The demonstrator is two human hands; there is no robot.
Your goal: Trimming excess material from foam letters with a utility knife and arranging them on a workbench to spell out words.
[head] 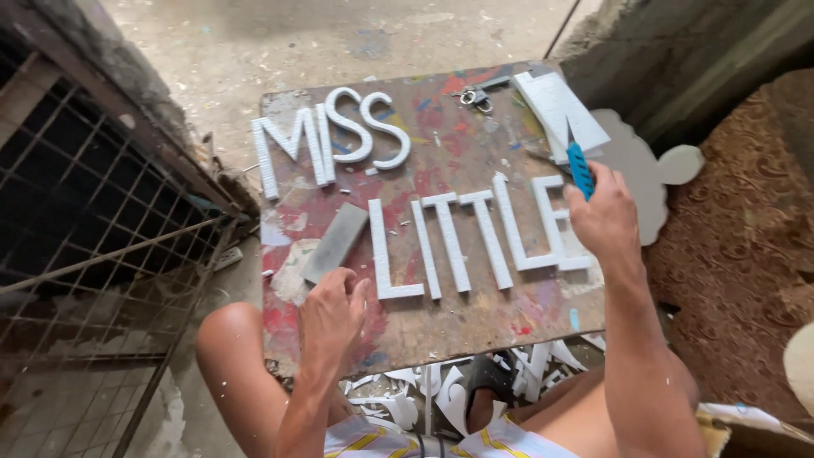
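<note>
Bare knees and the edge of white shorts with yellow stripes (398,441) fill the bottom of the view, cut off by the frame. Between the legs, white foam offcuts (424,399) litter the floor, partly hidden under the near edge of a paint-stained wooden board (475,322).

On the board's near left part, the left hand (332,315) rests with its fingers curled loosely inward, gripping nothing that can be seen; its fingertips lie just beside a flat grey rectangular sharpening block (337,242). Whether the palm touches the board cannot be told.

Over the board's right side, the right hand (604,219) is closed around a blue-handled utility knife (580,168), blade pointing away from the person; the handle's lower part is hidden in the fist. The hand hovers above the last of a lower row of white foam cut-out letters (475,246), covering part of it.

A second, upper row of white foam letters (331,140) lies near the far left corner. A white foam sheet (560,106) and metal scissors (479,97) sit at the far right edge; a pale cloud-shaped cut-out (653,174) pokes out from beneath the board.

A rusty wire-mesh gate (93,237) closes the left side; a brown patterned cushion (738,254) crowds the right. Bare concrete floor (339,42) lies open beyond the far edge.
</note>
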